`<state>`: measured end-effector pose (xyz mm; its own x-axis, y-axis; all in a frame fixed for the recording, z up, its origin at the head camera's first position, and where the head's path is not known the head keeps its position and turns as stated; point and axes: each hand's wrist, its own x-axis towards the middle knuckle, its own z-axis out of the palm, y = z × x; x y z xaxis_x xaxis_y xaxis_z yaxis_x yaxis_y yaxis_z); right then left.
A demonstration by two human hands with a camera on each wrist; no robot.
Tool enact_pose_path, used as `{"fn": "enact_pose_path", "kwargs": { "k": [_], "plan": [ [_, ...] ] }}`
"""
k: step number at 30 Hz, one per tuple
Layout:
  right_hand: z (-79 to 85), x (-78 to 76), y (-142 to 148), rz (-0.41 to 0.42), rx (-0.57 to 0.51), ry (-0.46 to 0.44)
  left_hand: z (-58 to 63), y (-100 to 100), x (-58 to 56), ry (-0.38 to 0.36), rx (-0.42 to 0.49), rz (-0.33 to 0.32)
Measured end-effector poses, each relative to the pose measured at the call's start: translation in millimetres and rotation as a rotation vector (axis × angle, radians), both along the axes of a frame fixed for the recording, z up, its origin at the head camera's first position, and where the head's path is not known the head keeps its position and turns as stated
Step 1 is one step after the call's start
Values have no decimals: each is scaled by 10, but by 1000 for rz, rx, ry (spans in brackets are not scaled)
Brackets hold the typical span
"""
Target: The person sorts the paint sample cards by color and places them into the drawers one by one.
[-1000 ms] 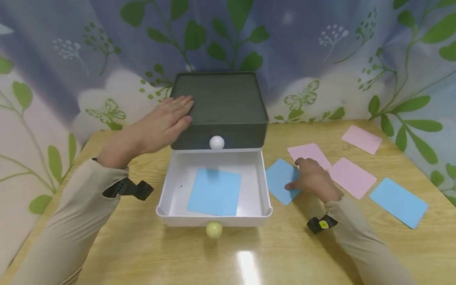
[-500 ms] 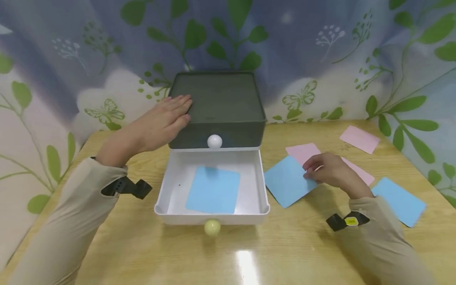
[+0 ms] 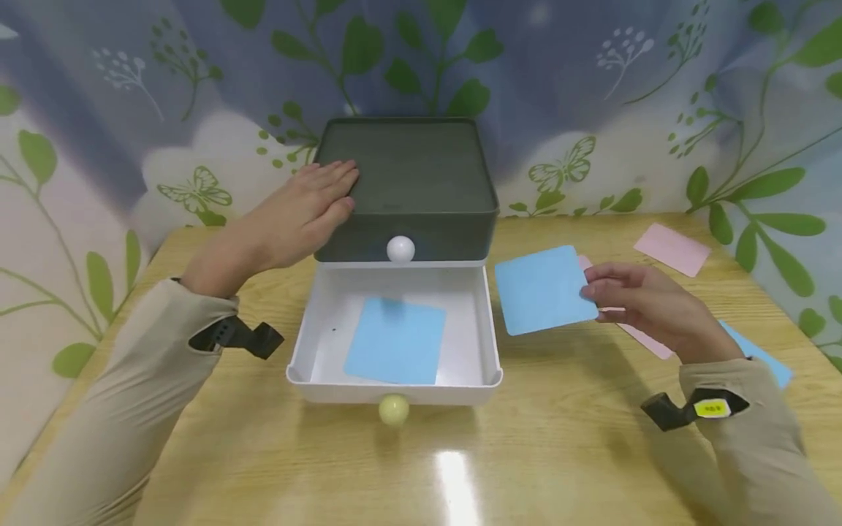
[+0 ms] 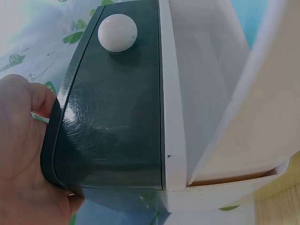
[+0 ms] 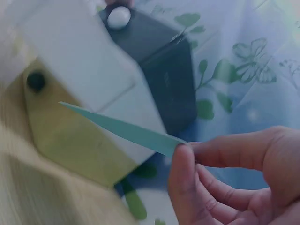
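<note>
A blue card (image 3: 546,290) is pinched at its right edge between the thumb and fingers of my right hand (image 3: 658,307), raised beside the drawer. Seen edge-on in the right wrist view, the same card bends slightly. My left hand (image 3: 296,215) rests on the upper left edge of a dark green drawer box (image 3: 411,175), fingers laid along its top. Below it, the white lower drawer (image 3: 335,394) stands pulled out, with another blue card (image 3: 397,342) flat inside. The box front has a white knob (image 3: 400,249); the drawer has a yellow knob (image 3: 393,410).
To the right on the wooden table (image 3: 552,453), a pink card (image 3: 672,249) lies near the back. Other pink cards are partly hidden behind my right hand, and a blue card (image 3: 756,354) is partly behind the wrist. A patterned curtain (image 3: 566,88) hangs behind.
My right hand has picked the blue card off the table and lifted it, the hand shifting rightward. The left hand stays on the box; the view has tilted slightly.
</note>
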<state>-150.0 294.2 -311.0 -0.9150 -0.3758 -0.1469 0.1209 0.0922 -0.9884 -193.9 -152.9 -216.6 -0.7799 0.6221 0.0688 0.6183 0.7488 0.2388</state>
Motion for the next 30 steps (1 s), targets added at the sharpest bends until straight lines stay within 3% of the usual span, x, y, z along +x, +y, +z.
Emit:
{"fn": "enact_pose_path", "kwargs": {
  "k": [6,17,30],
  "plan": [
    [124,84,-17,-4,-208,4,12,31,-34,25,6,9],
    [139,366,65,128,-254,4,18,112,-66,29,-1,-3],
    [281,427,-900,176,-142,75,-19,2,-12,14,13,26]
  ]
}}
